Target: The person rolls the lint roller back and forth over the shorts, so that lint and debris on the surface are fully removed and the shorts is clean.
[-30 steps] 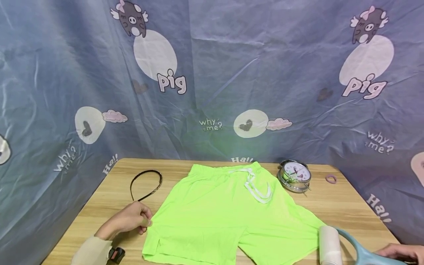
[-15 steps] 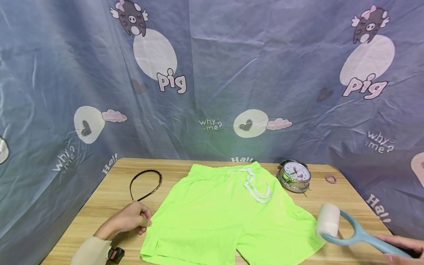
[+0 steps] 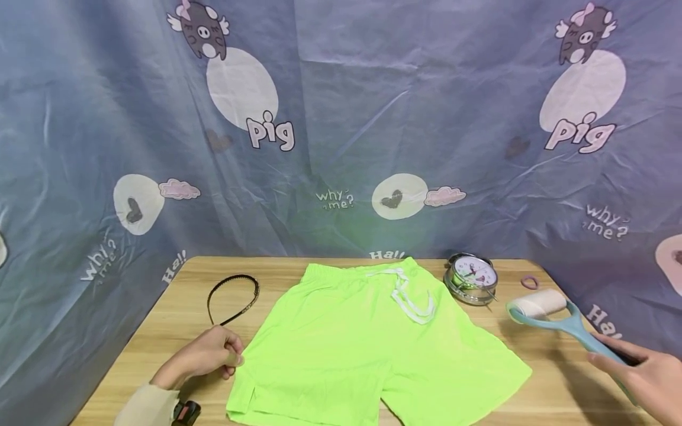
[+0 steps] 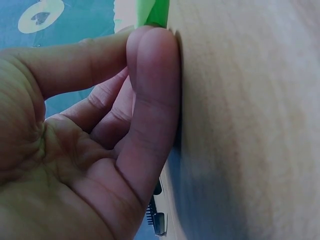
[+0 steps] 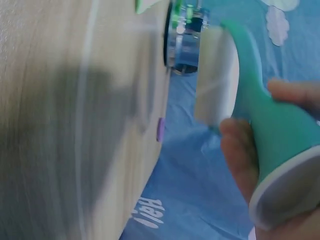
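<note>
Neon-green shorts with a white drawstring lie spread on the wooden table. My left hand pinches the left edge of the shorts between thumb and fingers; in the left wrist view a bit of green cloth shows at the fingertips. On the right, my right hand grips the blue handle of a lint roller. Its white roll is held up over the table, apart from the shorts, and a shadow falls below it. The right wrist view shows the roller and fingers round its handle.
A black headband lies left of the shorts. Beyond the roller, near the back edge, are a silver alarm clock and a purple hair tie. Printed blue cloth hangs behind the table and along both sides.
My right hand has lifted the lint roller off the right leg of the shorts and carried it back and right, turning the roll. The left hand keeps its pinch in place.
</note>
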Motion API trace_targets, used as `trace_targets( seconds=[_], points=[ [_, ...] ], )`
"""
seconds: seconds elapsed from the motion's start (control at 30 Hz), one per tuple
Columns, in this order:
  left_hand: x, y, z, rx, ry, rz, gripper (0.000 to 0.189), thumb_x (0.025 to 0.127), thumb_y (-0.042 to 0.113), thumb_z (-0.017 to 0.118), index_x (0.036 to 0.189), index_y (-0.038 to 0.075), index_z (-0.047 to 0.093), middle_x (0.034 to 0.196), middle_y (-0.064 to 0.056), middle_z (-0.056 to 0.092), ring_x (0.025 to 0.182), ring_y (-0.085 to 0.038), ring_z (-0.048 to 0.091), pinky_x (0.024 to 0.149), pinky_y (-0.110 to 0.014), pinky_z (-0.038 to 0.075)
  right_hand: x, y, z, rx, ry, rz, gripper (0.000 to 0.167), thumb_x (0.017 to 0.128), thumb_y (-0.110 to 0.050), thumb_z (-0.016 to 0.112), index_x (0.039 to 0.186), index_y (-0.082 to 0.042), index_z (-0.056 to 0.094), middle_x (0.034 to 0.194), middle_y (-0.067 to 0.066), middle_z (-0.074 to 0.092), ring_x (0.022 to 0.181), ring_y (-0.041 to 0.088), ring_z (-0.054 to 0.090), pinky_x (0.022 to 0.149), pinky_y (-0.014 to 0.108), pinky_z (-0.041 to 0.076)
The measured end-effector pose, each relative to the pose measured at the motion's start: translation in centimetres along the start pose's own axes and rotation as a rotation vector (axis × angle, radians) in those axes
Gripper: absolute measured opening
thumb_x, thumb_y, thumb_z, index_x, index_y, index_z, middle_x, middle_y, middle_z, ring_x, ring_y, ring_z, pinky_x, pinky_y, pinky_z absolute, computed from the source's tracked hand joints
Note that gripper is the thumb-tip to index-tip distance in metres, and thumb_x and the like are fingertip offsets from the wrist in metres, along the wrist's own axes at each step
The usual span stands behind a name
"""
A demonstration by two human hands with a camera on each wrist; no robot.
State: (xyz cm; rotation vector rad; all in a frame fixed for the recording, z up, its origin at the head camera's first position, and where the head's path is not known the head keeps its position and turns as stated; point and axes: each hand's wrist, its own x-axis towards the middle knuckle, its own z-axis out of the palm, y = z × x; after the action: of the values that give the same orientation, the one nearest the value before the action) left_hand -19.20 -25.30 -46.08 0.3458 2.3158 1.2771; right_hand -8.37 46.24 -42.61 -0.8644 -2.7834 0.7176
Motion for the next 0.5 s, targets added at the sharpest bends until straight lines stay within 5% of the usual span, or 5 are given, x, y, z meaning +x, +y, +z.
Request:
trace_targets(
  seconds=[0.1,0.23,0.43,0.5],
  points=[
    [-0.1,-0.1,0.0,-0.003,0.002,-0.002,0.006,0.086,0.0,0.068,0.088,-0.006,0.066,0.069,-0.006,0.063,0.06,-0.017,0.062,0.056,-0.029,0.059,0.5,-0.2,0.5,-0.032,0.035,-0.028,0.071,0.092,-0.047,0.069,0.139,0.003,0.052,0.113,0.04,0.065,0.09,0.049,0.063,0.072,0.048,0.052],
    [-0.2,-0.2,0.1,-0.008,0.01,-0.016,0.007,0.086,0.0,0.069,0.088,-0.006,0.067,0.069,-0.007,0.062,0.06,-0.017,0.062,0.056,-0.03,0.059,0.9,0.2,1.0,-0.055,0.039,-0.067,0.068,0.091,-0.047,0.069,0.135,0.003,0.056,0.082,0.03,0.069,0.065,0.027,0.056,0.062,0.037,0.042],
    [-0.1,-0.1,0.1,-0.012,0.016,-0.024,0.007,0.086,0.0,0.069,0.089,-0.006,0.067,0.07,-0.007,0.062,0.06,-0.017,0.062,0.056,-0.031,0.059,1.2,0.5,1.3,-0.122,0.037,-0.163,0.072,0.089,-0.058,0.068,0.135,-0.003,0.061,0.11,0.035,0.066,0.079,0.038,0.057,0.068,0.045,0.038],
    [-0.1,-0.1,0.1,-0.011,0.017,-0.024,0.007,0.086,0.0,0.069,0.089,-0.006,0.067,0.07,-0.007,0.062,0.06,-0.017,0.062,0.056,-0.03,0.059,1.1,0.5,1.4,-0.13,0.022,-0.169,0.074,0.09,-0.061,0.066,0.137,-0.004,0.06,0.091,0.027,0.072,0.07,0.033,0.059,0.061,0.037,0.036]
  ],
)
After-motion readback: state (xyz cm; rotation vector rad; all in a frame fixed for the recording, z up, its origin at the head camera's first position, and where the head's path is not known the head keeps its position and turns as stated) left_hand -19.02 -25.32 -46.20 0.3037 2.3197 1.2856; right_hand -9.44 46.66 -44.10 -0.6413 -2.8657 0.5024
